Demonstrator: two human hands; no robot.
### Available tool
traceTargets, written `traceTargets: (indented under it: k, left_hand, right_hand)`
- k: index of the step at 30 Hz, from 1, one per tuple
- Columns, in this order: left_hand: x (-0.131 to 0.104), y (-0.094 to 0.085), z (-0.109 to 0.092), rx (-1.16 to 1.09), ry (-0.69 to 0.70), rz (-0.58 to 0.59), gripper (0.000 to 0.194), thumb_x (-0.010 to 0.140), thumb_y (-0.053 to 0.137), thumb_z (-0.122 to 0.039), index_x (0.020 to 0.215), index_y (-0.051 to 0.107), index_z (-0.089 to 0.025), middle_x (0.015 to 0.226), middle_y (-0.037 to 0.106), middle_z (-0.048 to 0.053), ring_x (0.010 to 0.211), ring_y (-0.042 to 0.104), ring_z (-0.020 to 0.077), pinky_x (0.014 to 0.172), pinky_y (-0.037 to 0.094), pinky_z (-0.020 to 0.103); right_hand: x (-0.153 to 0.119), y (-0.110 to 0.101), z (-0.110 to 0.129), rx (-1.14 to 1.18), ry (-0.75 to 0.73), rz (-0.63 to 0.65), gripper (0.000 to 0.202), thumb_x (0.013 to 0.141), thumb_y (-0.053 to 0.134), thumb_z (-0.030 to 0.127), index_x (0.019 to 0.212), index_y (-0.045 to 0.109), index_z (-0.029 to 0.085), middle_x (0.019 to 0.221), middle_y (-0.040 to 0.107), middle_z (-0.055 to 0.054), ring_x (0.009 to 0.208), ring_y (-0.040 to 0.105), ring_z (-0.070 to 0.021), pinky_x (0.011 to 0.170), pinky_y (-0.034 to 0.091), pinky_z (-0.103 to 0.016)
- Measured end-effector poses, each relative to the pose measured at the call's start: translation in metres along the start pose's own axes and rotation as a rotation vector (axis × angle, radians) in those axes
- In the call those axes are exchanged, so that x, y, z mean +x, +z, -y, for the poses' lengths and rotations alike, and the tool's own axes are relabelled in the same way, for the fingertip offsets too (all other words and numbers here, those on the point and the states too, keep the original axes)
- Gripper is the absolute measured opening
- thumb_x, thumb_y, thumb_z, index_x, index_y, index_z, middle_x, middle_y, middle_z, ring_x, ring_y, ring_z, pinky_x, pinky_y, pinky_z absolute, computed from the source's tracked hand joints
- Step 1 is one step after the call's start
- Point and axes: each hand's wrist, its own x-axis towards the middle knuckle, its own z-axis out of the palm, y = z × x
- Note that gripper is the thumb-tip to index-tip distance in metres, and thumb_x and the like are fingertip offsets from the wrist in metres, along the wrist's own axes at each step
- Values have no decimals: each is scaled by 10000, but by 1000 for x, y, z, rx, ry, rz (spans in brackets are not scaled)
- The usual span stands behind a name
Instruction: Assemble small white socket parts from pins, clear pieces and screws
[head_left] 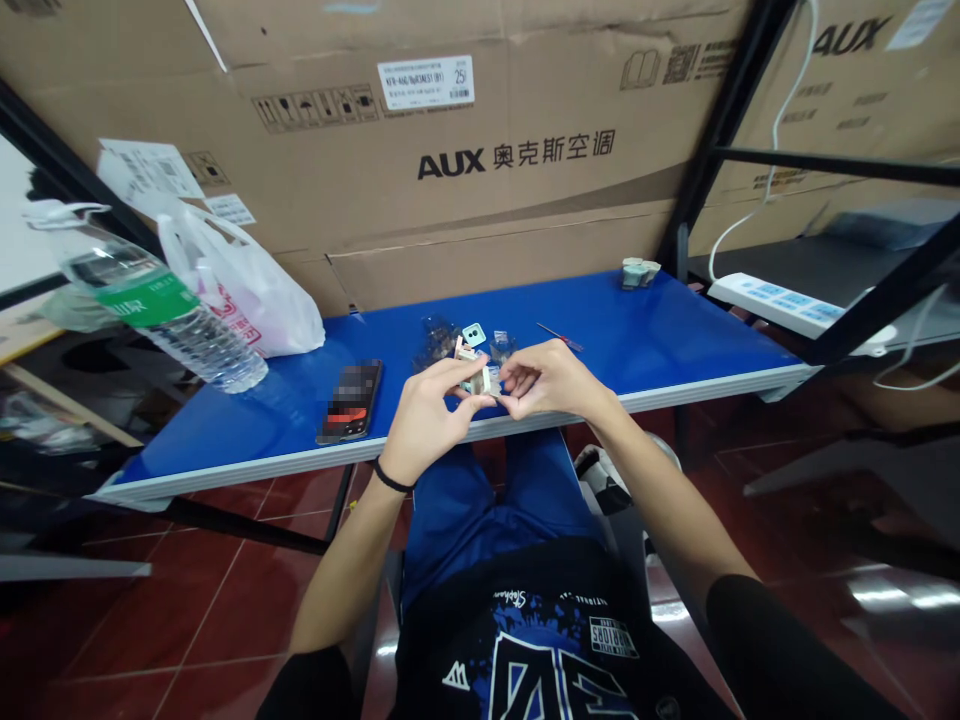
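Note:
Between my two hands, over the front edge of the blue table, is a small cream-coloured block-like piece (pixel 486 381), partly hidden by fingers. My left hand (pixel 439 405) pinches it between thumb and fingers from the left. At its right side my right hand (pixel 551 380) has its fingers curled and pressed together, touching the piece or some small part on it that I cannot make out. Just beyond my hands lie a pale square part with dark holes (pixel 474 334) and a clump of dark small parts in clear bags (pixel 435 343).
A thin red-handled tool (pixel 561 337) lies right of the parts. Small pale blocks (pixel 639 273) sit at the back right. To the left are a phone (pixel 351 400), a large water bottle (pixel 165 300) and a white plastic bag (pixel 262 290). A power strip (pixel 795 308) is at right.

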Motion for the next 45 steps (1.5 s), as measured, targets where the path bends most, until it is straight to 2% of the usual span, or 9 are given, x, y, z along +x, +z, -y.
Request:
traceTargets:
  k: [9,13,16,19,22,26,32,37,45]
  left_hand:
    - [-2,4,-1,-45,-45,-53,401,880,761,-281,1266,775,-175,1215,759,100,867,765,194,834,693,335]
    - [1,4,3,-57,-35,-27,404,882,762,-288,1270,773,-175,1235,752,108,892,768,202,854,690,344]
    - [3,1,6,-69,-56,-47,420,864,790,-298,1267,776,-181,1225,748,104,842,768,195,848,692,359]
    - [5,-5,11,-117,-74,-52,437,862,804,-329,1279,774,-198,1244,741,99,910,773,219,882,691,381]
    - [7,-11,15,-171,-70,-57,456,873,803,-362,1302,764,-211,1278,730,98,1010,763,238,930,686,399]
    - [8,-14,16,-234,-77,-39,475,865,815,-369,1310,757,-214,1305,718,100,1070,749,239,962,679,408]
    - [8,-14,10,-252,-109,7,488,850,830,-373,1302,761,-203,1296,718,114,1034,756,242,942,682,414]
    - [7,-13,10,-238,-88,24,467,836,838,-347,1278,774,-208,1295,726,123,996,763,238,918,685,423]
    - [7,-15,9,-218,-87,52,475,839,841,-379,1277,777,-204,1272,729,120,959,762,225,903,687,423]
  right_hand:
    - [2,4,-2,-2,-6,-35,133,664,757,184,777,691,162,644,706,17,557,690,-117,556,587,-209]
    - [2,3,-2,63,62,23,148,684,758,186,802,669,172,694,714,18,611,708,-126,589,604,-221]
    - [2,5,-5,73,34,27,64,732,702,155,766,654,181,731,725,9,661,721,-133,619,610,-235]
    - [3,7,-8,121,24,-23,72,745,704,156,811,685,179,791,748,-2,681,735,-135,668,634,-258]
    - [5,3,-5,197,56,-84,226,716,801,220,902,679,181,883,758,-18,736,744,-142,711,648,-273]
    - [6,-2,3,178,-9,-64,229,755,808,247,933,675,192,1061,756,-62,892,733,-164,749,632,-284]
    - [6,2,8,92,-37,-70,152,795,803,250,914,736,184,930,764,-40,769,717,-149,731,639,-302]
    - [5,4,11,81,-38,-74,120,782,782,161,898,782,192,893,785,-29,776,733,-152,732,642,-294]
    - [4,2,13,88,-88,-29,61,831,766,174,845,818,203,900,797,-49,813,752,-175,758,650,-330]
